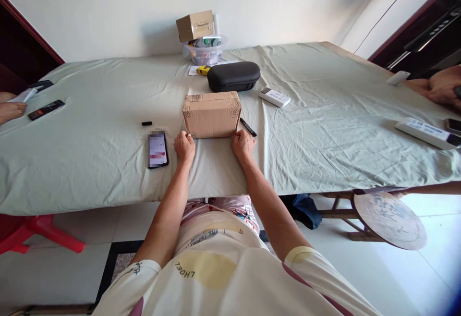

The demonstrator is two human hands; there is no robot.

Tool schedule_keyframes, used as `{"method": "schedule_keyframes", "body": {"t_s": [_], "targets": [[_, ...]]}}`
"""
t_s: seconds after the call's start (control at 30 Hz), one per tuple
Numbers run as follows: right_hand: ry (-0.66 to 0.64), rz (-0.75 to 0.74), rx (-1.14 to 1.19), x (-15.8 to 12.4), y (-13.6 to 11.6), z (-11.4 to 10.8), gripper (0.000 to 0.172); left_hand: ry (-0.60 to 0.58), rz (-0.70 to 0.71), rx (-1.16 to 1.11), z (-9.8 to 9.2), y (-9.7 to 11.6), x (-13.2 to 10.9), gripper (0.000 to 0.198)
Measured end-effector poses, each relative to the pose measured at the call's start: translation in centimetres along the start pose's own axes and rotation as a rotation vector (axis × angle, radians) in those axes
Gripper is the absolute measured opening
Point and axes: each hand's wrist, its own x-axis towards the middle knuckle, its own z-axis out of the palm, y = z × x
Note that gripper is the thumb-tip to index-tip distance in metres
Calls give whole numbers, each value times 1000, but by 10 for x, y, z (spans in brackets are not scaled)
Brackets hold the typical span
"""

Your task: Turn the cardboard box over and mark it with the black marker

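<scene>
A closed brown cardboard box [212, 119] with dark printed marks at its corners stands on the cloth-covered table in front of me. My left hand [185, 147] is closed at its lower left near corner, fingers curled against the cardboard. At the lower right near corner my right hand [244, 145] is closed in the same way; the fingertips of both hands are partly hidden. A black marker pen [248, 127] lies just beyond my right hand. Left of my left hand are a phone [157, 150] with a lit screen and a small black cap-like piece [147, 123].
Behind the box sit a black zipped case [234, 77], a yellow tool [203, 70] and a plastic basket [205, 55] with a smaller carton [195, 25]. A white device [274, 97] lies to the right. Other people's hands show at both table ends. A round stool [391, 220] stands lower right.
</scene>
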Motion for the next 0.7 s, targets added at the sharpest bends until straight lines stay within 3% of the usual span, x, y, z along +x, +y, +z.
{"method": "schedule_keyframes", "body": {"t_s": [0.2,0.37,0.57,0.7], "targets": [[33,-8,56,1,3,6,12,13,53,-70,6,-4,1,13],[28,-6,69,0,4,7,10,16,58,-8,8,3,-6,41],[28,53,51,-5,-4,11,46,26,18,108,6,21,-20,62],[42,67,43,-7,-9,12,54,23,-16,133,1,28,-24,64]]}}
